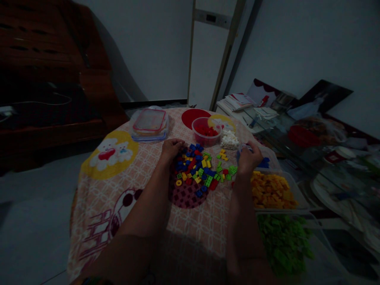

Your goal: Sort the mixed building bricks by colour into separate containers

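Observation:
A mixed heap of small toy building bricks (194,166), blue, red, yellow and green, lies on the cloth in front of me. At the heap's far left edge is my left hand (173,149), its fingers pinched together; whatever is between them is too small to name. My right hand (249,158) is over the near-left side of a clear box with blue bricks (264,162). Its fingers are curled closed, and a bluish bit shows by the fingertips, though I cannot tell whether it is held. Loose green bricks (233,170) lie left of my right wrist.
A round tub (206,139) holds red bricks, beside a pile of white bricks (229,139). Boxes of yellow-orange bricks (271,190) and green bricks (283,241) line the right. Stacked lids (150,123) lie far left. A cluttered glass table (276,136) stands at right.

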Motion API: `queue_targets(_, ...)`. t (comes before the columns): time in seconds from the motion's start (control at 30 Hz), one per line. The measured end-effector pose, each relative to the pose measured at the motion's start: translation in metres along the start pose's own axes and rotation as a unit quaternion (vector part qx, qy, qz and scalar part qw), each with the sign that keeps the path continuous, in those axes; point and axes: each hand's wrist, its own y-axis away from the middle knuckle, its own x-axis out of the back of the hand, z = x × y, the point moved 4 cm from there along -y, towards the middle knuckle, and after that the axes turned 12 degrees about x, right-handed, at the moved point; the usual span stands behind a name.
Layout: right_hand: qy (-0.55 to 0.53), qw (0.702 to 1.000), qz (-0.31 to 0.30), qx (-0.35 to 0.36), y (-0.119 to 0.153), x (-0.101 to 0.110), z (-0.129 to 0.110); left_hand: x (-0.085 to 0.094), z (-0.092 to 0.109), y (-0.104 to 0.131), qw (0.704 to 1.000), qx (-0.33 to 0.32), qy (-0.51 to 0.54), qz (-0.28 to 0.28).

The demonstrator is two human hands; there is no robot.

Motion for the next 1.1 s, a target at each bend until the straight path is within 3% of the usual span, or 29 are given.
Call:
queue_targets(0.1, -0.083, 0.995, -0.025, -0.051, 0.005, -0.008, -0.019, 0.0, 0.002, 0.001, 1.0, -0.002, -0.003, 0.0)
queue_targets(0.23, -0.134, 0.98, -0.144, -0.006, 0.019, -0.03, -0.053, 0.0, 0.003, 0.002, 1.0, -0.001, -0.005, 0.0)
queue_targets(0.4, -0.087, 0.953, -0.286, 0.058, 0.045, -0.059, -0.086, 0.001, 0.003, 0.003, 1.0, 0.006, -0.007, 0.004)
queue_targets(0.57, 0.03, 0.918, -0.38, 0.11, 0.06, -0.069, -0.098, 0.0, 0.003, 0.002, 1.0, 0.002, 0.013, 0.006)
queue_targets(0.73, 0.019, 0.92, -0.377, 0.106, 0.058, -0.07, -0.09, 0.0, 0.001, 0.0, 1.0, 0.0, 0.008, 0.005)
queue_targets(0.9, -0.149, 0.939, -0.309, -0.026, 0.051, -0.07, -0.069, 0.0, 0.003, 0.002, 1.0, 0.0, 0.007, 0.005)
queue_targets(1.1, -0.401, 0.86, -0.259, -0.184, 0.05, -0.064, -0.06, 0.0, 0.003, 0.002, 1.0, 0.009, 0.003, 0.005)
